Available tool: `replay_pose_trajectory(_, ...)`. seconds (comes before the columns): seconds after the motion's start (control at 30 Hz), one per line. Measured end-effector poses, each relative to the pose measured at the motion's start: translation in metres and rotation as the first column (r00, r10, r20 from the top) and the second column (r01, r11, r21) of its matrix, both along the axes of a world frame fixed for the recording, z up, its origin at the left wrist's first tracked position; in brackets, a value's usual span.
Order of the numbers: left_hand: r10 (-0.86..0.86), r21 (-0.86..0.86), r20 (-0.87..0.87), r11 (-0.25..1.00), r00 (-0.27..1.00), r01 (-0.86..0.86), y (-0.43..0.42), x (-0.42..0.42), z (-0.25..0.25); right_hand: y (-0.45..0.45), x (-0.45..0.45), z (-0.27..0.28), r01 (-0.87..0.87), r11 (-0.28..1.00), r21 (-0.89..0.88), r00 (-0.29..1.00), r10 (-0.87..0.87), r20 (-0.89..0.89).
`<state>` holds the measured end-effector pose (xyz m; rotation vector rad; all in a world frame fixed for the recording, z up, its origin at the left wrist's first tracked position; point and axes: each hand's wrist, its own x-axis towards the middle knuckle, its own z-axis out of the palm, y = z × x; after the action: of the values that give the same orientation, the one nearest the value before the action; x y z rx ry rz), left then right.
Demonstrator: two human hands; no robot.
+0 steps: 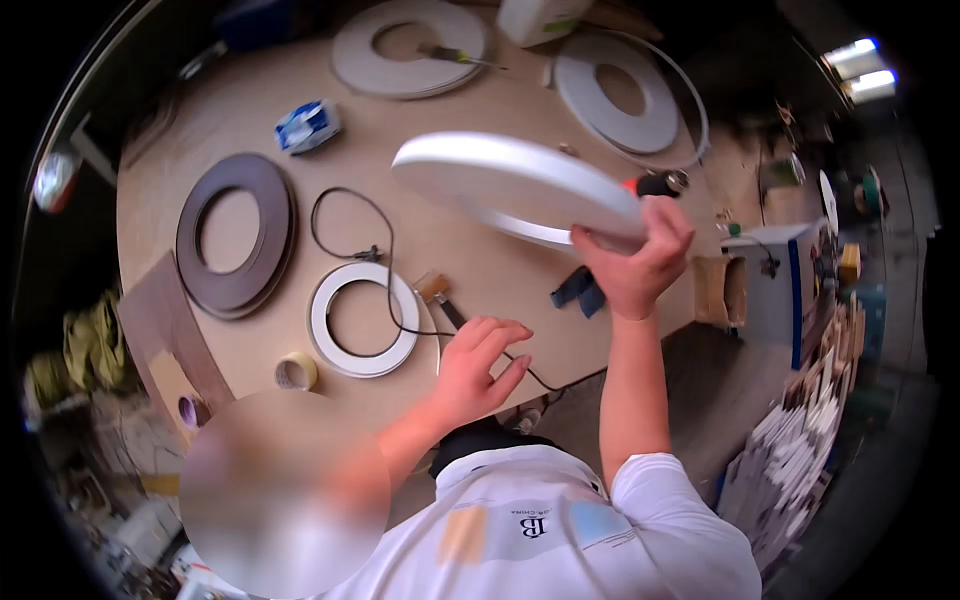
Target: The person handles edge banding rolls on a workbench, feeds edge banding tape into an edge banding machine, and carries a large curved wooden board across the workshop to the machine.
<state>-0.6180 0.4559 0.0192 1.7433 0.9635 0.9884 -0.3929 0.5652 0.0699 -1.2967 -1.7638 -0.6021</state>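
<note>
A large roll of white edge banding is tilted up off the table, with its broad outer edge facing me. My right hand grips its near right rim, thumb on the inner side. My left hand is over the table's front edge, fingers apart and nothing in them. Close to it are a black cable and a tool with a wooden block head and dark handle. Left of that hand, a smaller white roll lies flat, a loose strip hanging from it.
Brown banding rolls lie at the left, near a tape roll and a blue-white packet. White rolls lie at the back, a screwdriver-like tool on one. Right are a red-black tool, dark cloth pieces and a cardboard box.
</note>
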Motion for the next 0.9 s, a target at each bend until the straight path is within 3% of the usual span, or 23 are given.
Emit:
replay_pose_trajectory(0.07,-0.081,-0.119,0.114,0.988,0.990,0.095,-0.007,0.033,0.018,-0.030,0.021,0.025,-0.141,0.988,0.060,0.984,0.133,0.116)
replay_pose_trajectory(0.17,-0.041,-0.327,0.456,0.921,0.889,0.210,-0.031,0.096,0.034,-0.095,0.059,0.053,-0.208,0.977,0.038,0.972,0.202,0.118)
replay_pose_trajectory(0.3,-0.139,-0.356,0.700,0.782,0.701,0.511,-0.097,0.165,0.072,-0.205,0.119,0.078,-0.117,0.993,-0.027,0.991,0.119,0.060)
replay_pose_trajectory(0.4,-0.118,-0.464,0.742,0.621,0.660,0.632,-0.177,0.214,0.096,-0.305,0.166,0.084,0.031,0.998,-0.062,0.999,-0.031,0.012)
replay_pose_trajectory(0.53,-0.252,-0.480,0.770,0.375,0.586,0.793,-0.272,0.294,0.095,-0.451,0.234,0.070,0.275,0.959,-0.071,0.961,-0.276,0.001)
replay_pose_trajectory(0.77,-0.247,-0.686,0.704,0.007,0.666,0.728,-0.450,0.436,0.080,-0.697,0.324,0.050,0.512,0.839,-0.183,0.834,-0.537,-0.128)
replay_pose_trajectory(0.9,-0.414,-0.736,0.654,-0.160,0.632,0.657,-0.511,0.519,0.093,-0.796,0.377,0.059,0.524,0.807,-0.274,0.794,-0.579,-0.187)
